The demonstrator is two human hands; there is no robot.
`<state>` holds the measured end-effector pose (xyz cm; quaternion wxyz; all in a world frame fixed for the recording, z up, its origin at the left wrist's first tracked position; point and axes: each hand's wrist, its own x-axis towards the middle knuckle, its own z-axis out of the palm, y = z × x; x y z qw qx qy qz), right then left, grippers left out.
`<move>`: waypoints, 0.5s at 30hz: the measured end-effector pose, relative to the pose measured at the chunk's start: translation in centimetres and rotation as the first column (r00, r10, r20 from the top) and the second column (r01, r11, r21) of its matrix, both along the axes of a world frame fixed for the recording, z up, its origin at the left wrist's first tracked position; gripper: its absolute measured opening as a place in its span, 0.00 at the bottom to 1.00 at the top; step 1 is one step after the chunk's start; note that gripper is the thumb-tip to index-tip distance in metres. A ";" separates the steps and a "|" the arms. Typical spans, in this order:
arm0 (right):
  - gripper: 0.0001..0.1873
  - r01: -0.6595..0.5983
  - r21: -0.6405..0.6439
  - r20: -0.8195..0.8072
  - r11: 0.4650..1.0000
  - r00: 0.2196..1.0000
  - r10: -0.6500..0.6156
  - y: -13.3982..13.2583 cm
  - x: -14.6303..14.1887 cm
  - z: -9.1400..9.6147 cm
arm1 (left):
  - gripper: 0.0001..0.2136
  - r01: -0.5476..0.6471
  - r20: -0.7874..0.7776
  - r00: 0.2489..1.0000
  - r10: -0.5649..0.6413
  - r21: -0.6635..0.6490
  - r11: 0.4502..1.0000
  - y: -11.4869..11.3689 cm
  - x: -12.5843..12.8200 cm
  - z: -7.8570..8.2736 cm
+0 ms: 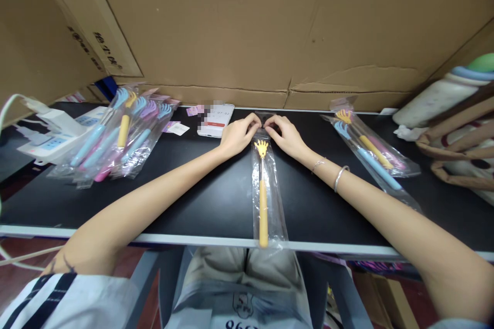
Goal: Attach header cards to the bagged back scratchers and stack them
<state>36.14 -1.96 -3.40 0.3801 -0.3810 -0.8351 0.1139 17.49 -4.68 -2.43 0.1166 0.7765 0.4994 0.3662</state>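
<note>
In the middle of the black table lies a yellow back scratcher [263, 211] inside a clear plastic bag [275, 190], its hand-shaped head toward the far side. My left hand [240, 136] pinches the far end of the bag with bent fingers. Opposite it, my right hand [286, 136] has thumb and fingers closed on the same end, a short gap from the left. The handle's bottom reaches the table's near edge. Exactly how the bag's end lies under the fingertips is partly hidden.
Several bagged back scratchers [123, 131] are piled at left, beside a white power strip [64, 136]. More bagged ones [370, 151] lie at right. A phone [216, 121] and a small white card [179, 129] sit at the back. A bottle [436, 97] and brown bag [455, 149] stand far right; cardboard [231, 25] walls the back.
</note>
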 end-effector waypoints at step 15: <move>0.15 -0.242 -0.253 -0.216 0.937 0.958 0.190 0.5 0.0 -0.5 | 0.07 0.071 0.209 0.977 -0.051 -0.089 0.994 2.1 -0.8 -1.5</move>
